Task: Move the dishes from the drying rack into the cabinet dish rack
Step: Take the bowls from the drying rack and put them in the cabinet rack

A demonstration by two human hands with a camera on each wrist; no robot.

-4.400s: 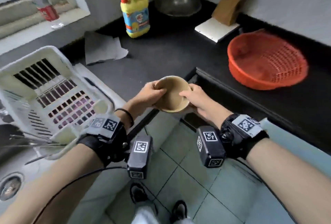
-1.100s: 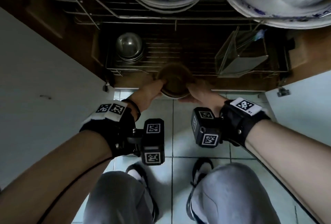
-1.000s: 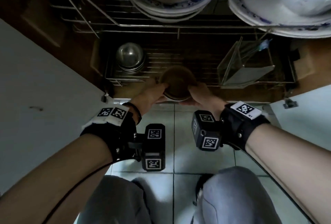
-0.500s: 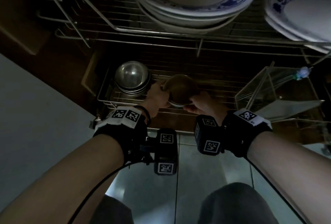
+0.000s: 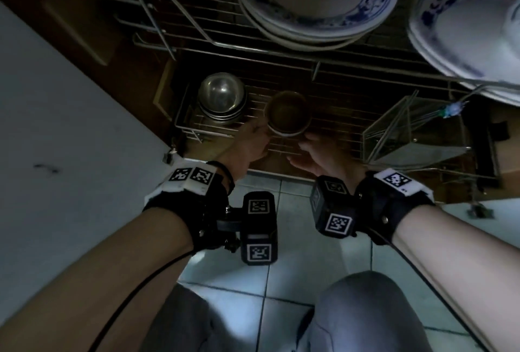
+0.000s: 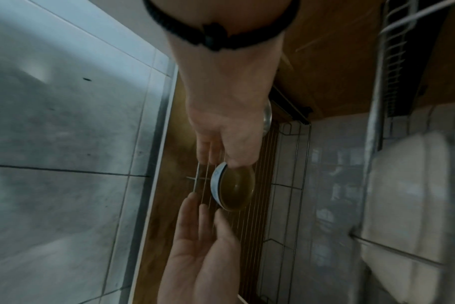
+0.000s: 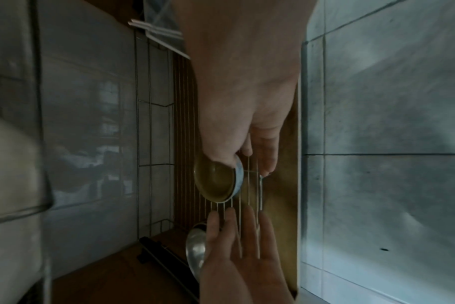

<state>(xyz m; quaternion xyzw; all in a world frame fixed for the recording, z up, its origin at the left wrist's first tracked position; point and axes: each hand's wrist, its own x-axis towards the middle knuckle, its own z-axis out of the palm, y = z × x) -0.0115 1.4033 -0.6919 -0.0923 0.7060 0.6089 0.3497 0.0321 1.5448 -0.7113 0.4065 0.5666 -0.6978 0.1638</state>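
Observation:
A small brown bowl point(image 5: 288, 115) with a pale outer rim sits upright on the lower wire shelf point(image 5: 340, 115) of the cabinet dish rack. My left hand point(image 5: 254, 133) is at the bowl's left side, fingers straight; in the left wrist view its thumb point(image 6: 238, 162) lies against the rim of the bowl point(image 6: 234, 185). My right hand point(image 5: 312, 143) is just in front of the bowl and to its right, palm up and fingers spread. In the right wrist view the bowl point(image 7: 216, 181) lies between both hands.
Stacked steel bowls point(image 5: 221, 98) stand upside down just left of the brown bowl. A clear holder point(image 5: 408, 132) stands at the shelf's right. Blue-and-white plates point(image 5: 318, 0) fill the upper shelf. A white cabinet door point(image 5: 70, 126) hangs open at the left.
I carried the bowl from the counter down into the cabinet's lower shelf. Both hands gripped it half a second ago; now the fingers have opened and the right hand has drawn back.

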